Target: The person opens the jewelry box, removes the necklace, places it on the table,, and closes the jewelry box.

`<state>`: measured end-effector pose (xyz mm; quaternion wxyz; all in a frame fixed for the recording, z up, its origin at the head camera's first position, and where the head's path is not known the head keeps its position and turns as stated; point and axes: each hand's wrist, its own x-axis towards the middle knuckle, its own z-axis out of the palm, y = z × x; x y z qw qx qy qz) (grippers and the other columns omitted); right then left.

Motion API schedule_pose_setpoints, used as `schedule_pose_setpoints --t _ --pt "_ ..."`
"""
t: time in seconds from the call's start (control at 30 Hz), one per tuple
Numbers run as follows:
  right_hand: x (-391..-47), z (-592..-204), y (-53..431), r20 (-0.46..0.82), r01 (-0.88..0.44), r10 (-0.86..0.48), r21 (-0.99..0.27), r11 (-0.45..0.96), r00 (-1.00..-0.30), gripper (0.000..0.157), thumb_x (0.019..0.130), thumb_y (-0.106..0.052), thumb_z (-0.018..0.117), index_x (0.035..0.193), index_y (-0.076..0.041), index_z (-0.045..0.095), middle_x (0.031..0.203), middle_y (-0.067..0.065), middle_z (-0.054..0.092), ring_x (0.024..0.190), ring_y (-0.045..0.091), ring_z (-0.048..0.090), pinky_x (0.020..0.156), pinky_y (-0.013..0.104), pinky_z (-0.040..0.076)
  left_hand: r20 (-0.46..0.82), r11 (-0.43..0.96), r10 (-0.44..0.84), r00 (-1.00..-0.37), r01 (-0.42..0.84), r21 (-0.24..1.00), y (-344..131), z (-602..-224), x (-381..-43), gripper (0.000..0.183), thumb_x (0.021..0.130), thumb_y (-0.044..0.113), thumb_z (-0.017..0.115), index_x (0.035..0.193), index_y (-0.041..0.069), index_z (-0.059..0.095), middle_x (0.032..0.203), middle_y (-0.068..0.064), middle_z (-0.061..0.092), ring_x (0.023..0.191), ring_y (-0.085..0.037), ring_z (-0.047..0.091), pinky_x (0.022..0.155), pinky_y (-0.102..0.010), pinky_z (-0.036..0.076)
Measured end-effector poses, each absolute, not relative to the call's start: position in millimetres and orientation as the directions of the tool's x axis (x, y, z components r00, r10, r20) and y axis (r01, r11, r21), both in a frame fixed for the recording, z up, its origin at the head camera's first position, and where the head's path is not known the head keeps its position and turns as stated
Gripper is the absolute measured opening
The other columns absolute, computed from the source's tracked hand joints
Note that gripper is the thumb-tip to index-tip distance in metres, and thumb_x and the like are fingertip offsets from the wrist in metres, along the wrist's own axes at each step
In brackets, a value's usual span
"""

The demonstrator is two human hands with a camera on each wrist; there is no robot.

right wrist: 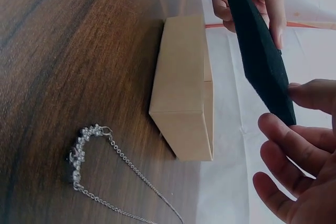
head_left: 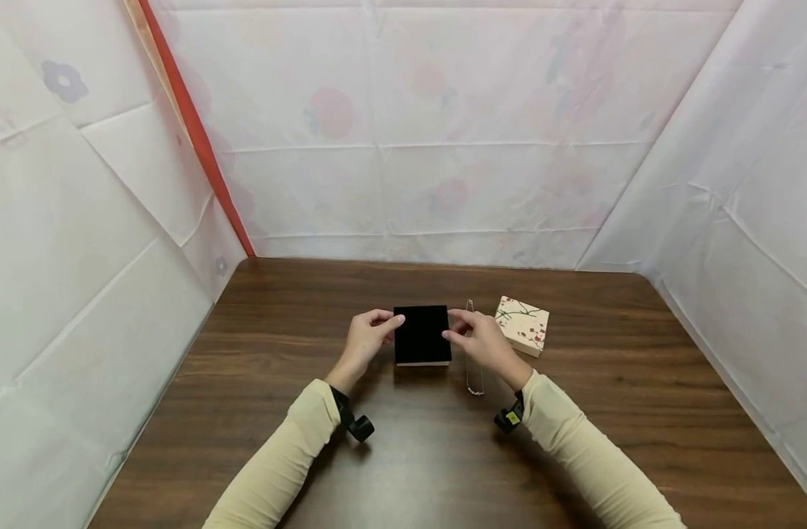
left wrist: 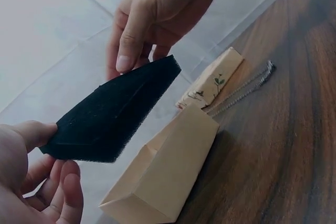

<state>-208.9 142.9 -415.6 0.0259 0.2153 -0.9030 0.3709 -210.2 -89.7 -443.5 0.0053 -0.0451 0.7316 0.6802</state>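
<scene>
Black pad point(head_left: 421, 334) was pinched at opposite sides by the left hand point(head_left: 366, 338) and right hand point(head_left: 485, 342), near the far edge of the desk point(head_left: 641, 375); my wrist views showed it held above an open box point(right wrist: 179, 72), whose hollow the head view hid

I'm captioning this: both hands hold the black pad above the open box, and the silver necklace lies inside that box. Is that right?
Not quite: the silver necklace lies on the table beside the open box, as the right wrist view shows. The left hand and right hand do hold the black pad above that box.
</scene>
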Motion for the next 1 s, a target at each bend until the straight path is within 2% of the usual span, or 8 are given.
schedule_pose_setpoints --t 0.17,0.43,0.83,1.0 --pt "-209 -416 141 0.200 -0.398 -0.365 -0.672 0.624 -0.909 0.045 0.091 -0.019 0.069 0.131 0.000 0.059 0.088 0.004 0.072 0.077 0.014 0.064 0.074 0.034 0.051 -0.061 0.076 -0.062 -0.996 -0.066 0.995 -89 -445 -210 0.024 0.087 0.024 0.074 0.097 0.002 0.072 0.069 0.003 0.062 0.064 -0.012 0.058 0.077 -0.045 0.055" --pt "-211 -417 139 0.240 -0.420 -0.356 -0.665 0.618 -0.903 0.046 0.091 -0.017 0.069 0.131 0.001 0.058 0.087 0.006 0.072 0.075 0.014 0.064 0.073 0.033 0.050 -0.051 0.067 -0.078 -0.996 -0.056 0.996 -88 -445 -214 0.030 0.087 0.027 0.074 0.103 0.002 0.072 0.074 0.002 0.065 0.064 -0.011 0.059 0.075 -0.041 0.056" --pt "-217 -419 134 0.225 -0.361 -0.289 -0.705 0.611 -0.930 0.048 0.090 -0.017 0.070 0.134 -0.004 0.055 0.084 0.004 0.071 0.074 0.015 0.063 0.073 0.034 0.050 -0.017 0.064 -0.120 -0.993 -0.025 0.998 -87 -446 -217 0.026 0.088 0.015 0.072 0.110 0.002 0.070 0.085 -0.004 0.069 0.065 -0.010 0.061 0.075 -0.041 0.057" --pt "-220 -419 133 0.204 -0.337 -0.277 -0.710 0.618 -0.939 0.046 0.090 -0.018 0.070 0.131 -0.005 0.057 0.083 0.004 0.072 0.072 0.013 0.062 0.071 0.033 0.050 -0.017 0.062 -0.143 -0.990 -0.026 0.998 -88 -445 -217 0.020 0.087 0.016 0.073 0.102 0.004 0.069 0.083 -0.004 0.068 0.065 -0.011 0.062 0.074 -0.041 0.057"
